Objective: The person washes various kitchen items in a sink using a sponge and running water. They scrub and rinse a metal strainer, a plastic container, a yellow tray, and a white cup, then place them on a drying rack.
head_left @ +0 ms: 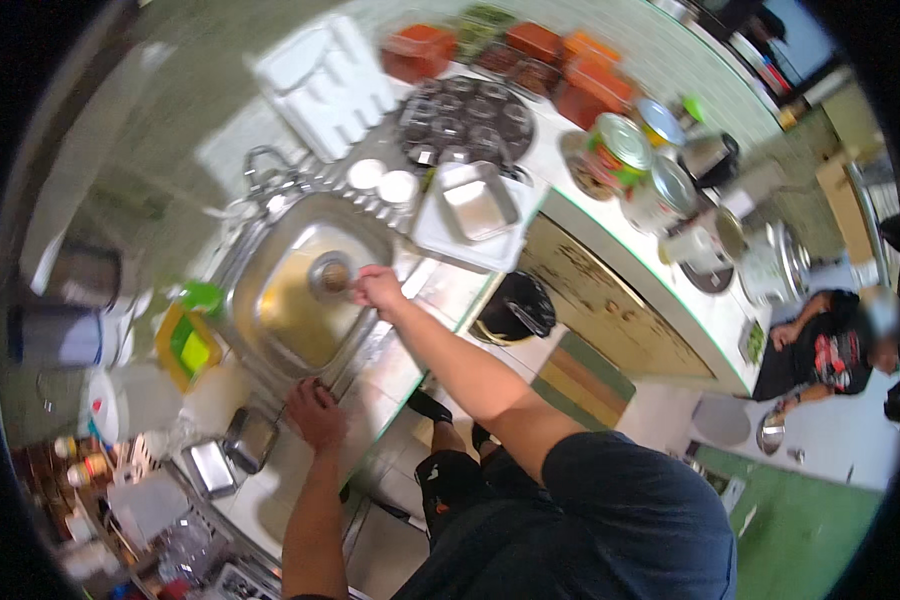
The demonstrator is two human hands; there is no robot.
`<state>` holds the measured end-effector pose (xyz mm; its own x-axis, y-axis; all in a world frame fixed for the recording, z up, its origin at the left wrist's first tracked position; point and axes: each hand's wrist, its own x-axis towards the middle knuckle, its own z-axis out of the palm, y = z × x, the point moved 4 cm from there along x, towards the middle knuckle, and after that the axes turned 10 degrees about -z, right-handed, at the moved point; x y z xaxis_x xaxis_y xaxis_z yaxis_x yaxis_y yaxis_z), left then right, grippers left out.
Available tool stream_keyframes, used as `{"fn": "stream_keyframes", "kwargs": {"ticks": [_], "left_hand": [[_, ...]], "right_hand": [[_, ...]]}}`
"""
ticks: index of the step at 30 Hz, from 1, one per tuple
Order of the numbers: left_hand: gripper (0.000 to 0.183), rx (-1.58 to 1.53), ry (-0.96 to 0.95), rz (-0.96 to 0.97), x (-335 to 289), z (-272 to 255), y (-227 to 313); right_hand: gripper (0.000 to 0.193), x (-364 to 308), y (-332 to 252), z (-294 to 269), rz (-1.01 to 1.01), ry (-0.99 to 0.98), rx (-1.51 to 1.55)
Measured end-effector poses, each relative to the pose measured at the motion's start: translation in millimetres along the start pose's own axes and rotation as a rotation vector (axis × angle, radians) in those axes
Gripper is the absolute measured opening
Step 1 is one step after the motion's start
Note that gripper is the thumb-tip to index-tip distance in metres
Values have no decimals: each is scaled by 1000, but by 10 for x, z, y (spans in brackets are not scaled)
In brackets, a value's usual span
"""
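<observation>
A steel sink (315,330) with a thin layer of yellowish water lies before me. My right hand (378,289) is over its right side, close to the round drain (331,274). Its fingers are curled closed, and whatever they may hold is too small or hidden to make out. My left hand (315,411) rests at the sink's near edge, fingers apart, with nothing seen in it. Behind the basin stands a chrome faucet (265,170). Two white round cups or bowls (382,181) sit on the ribbed drainboard.
Right of the sink, a metal pan (477,200) rests on a white tray (440,235). A black-lined bin (515,308) stands below. Left are a yellow-green container (187,345) and small metal pans (211,468). Cans (620,148) line the counter; another person (820,345) works at far right.
</observation>
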<state>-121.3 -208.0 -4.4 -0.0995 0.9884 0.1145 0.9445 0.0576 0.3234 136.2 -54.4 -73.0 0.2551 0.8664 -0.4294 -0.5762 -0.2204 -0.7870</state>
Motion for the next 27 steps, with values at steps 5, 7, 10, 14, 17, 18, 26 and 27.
{"fn": "stream_keyframes", "kwargs": {"ticks": [5, 7, 10, 14, 17, 18, 26, 27], "left_hand": [[30, 16, 76, 50, 10, 3, 30], [29, 41, 58, 42, 59, 66, 24], [27, -9, 87, 103, 113, 133, -6], [26, 6, 209, 144, 32, 86, 71], [25, -109, 184, 380, -395, 71, 572], [24, -191, 25, 455, -650, 139, 827], [46, -455, -969, 492, -1900, 2589, 3092], [50, -460, -963, 505, -1879, 3091, 3262]], "right_hand": [[12, -162, -79, -13, -34, -57, 24], [15, -282, -204, -47, -35, -64, 43], [15, -626, -396, -292, -38, -83, 19], [12, -1151, -608, -703, 14, -56, 114], [14, -1457, -889, -1143, 8, 51, 210], [15, -1578, -964, -1338, 26, 109, 246], [14, -1617, -1134, -3715, -12, 444, 306], [13, -1468, -1031, -4059, -43, 434, 293]]}}
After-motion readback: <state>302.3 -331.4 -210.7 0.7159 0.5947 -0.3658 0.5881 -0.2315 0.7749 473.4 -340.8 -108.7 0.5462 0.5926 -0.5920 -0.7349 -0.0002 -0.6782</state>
